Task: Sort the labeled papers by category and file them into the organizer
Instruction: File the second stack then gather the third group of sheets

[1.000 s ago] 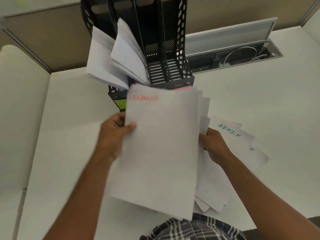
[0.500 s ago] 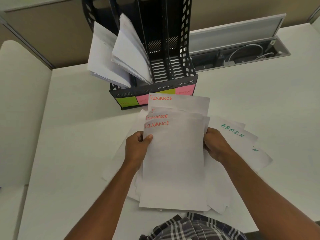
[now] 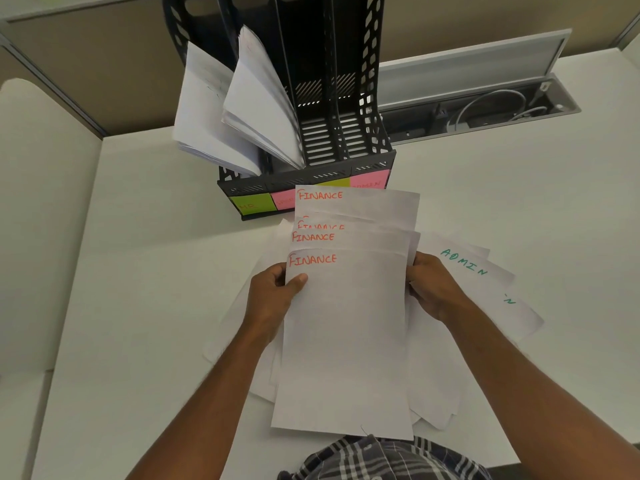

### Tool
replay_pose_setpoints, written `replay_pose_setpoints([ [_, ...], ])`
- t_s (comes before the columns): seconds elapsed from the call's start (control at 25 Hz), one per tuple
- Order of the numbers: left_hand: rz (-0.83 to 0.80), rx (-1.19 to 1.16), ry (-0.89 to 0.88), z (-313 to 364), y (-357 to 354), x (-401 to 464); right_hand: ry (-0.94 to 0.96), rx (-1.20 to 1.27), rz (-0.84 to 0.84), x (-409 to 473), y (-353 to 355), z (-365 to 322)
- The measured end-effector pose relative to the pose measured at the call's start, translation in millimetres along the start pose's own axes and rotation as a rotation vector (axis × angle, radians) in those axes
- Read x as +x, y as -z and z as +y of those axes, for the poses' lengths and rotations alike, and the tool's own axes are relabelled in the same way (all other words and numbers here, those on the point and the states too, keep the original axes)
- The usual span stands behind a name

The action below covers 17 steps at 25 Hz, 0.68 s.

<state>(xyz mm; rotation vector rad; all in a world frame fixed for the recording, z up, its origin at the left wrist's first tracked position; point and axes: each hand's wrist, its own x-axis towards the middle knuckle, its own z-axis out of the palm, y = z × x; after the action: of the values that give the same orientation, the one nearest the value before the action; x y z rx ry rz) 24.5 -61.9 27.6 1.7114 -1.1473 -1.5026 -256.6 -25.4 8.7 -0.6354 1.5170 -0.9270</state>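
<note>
Finance stack (image 3: 346,323) pinched by both hands.
Left hand (image 3: 273,299) and right hand (image 3: 433,289) clamp misaligned sheets; edges could snag the organizer (image 3: 367,98) at 12 o'clock.

Even, dim indoor light; soft shadows; sharp focus; wide-angle bending at edges.

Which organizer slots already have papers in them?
The two leftmost slots of the organizer: each holds a leaning sheaf of filed papers. The two right slots show only bare black slats.
</note>
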Motion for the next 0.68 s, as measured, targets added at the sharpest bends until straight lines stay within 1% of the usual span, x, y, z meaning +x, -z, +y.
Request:
replay_pose_setpoints([
  [0.24, 0.093, 0.142, -0.068, 2, -4, 0, 0.015, 0.014, -0.013, -1, 0, -1],
  [0.32, 0.071, 0.126, -0.065, 0, -3, 2, 0.026, 0.008, -0.017, 0, 1, -3],
  [0.44, -0.006, 0.089, -0.069, -3, 1, 4, 0.031, 0.029, -0.025, -1, -2, -6],
  [0.56, -0.033, 0.103, -0.055, -5, 4, 5, 0.016, 0.137, -0.024, -2, -4, -11],
  [0.68, -0.058, 0.081, -0.059, -9, 6, 7, 0.027, 0.293, 0.021, -2, -7, -18],
])
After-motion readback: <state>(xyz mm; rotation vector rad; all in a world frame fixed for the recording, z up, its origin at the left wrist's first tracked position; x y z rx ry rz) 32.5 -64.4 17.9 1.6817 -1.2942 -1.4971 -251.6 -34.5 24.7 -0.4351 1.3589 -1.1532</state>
